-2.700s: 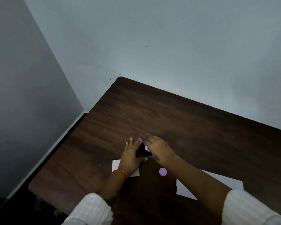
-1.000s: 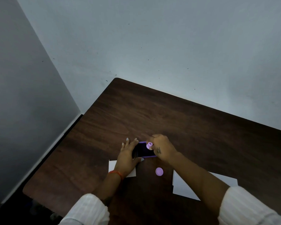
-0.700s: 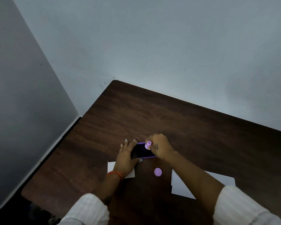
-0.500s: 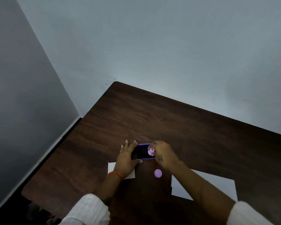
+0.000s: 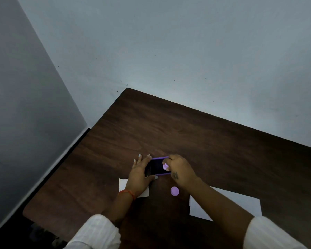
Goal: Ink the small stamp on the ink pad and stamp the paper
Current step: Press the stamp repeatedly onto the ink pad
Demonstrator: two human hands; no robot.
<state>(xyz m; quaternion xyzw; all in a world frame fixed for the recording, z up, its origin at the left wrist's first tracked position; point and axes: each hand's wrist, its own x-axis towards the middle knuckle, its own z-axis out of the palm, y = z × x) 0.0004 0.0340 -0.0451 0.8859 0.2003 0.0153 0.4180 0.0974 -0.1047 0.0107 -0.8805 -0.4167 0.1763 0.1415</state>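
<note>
Head view is showing white paper [image 5: 241, 203] lying nearest, right, a round purple cap [image 5: 174, 191] just beyond. The left hand [image 5: 139, 175] is lying flat, fingers straight, bracing the ink pad [image 5: 156, 168]. The right hand [image 5: 180, 171] is pinching the small stamp [image 5: 165, 166] against the pad's right part.

No legible text, label, brand or number is showing anywhere in the view. A small dark mark [image 5: 175, 175] is sitting on the back of the right hand [image 5: 182, 170], too blurred and small for reading.
</note>
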